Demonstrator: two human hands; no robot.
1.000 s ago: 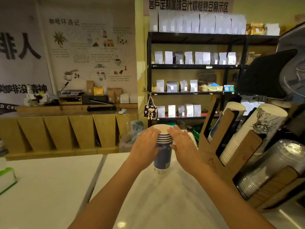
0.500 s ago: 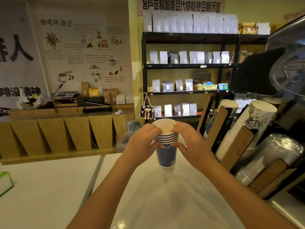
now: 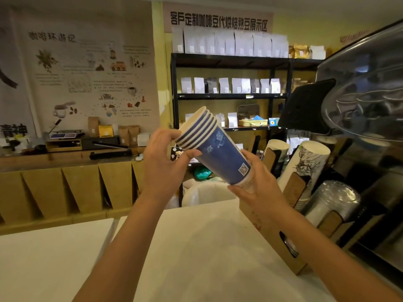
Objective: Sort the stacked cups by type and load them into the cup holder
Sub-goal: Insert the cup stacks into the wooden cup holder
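Stack of blue paper cups (image 3: 214, 147) sits at frame centre, tilted with rims toward the upper left, clear above the white counter (image 3: 196, 247). Left hand (image 3: 162, 162) fingers close around the rim end; right hand (image 3: 259, 184) fingers cup the base. Cup holder (image 3: 294, 188) stands at right.

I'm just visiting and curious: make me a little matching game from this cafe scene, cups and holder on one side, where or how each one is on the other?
Things:
1. blue cup stack
2. white printed cups
3. clear plastic cups
4. left hand

Descriptions:
A. at the rim end of the stack
B. tilted in the air, held by both hands
C. in the cardboard holder, nearest the viewer
D. in the holder, with a black drawing

Pairs: 1-B, 2-D, 3-C, 4-A
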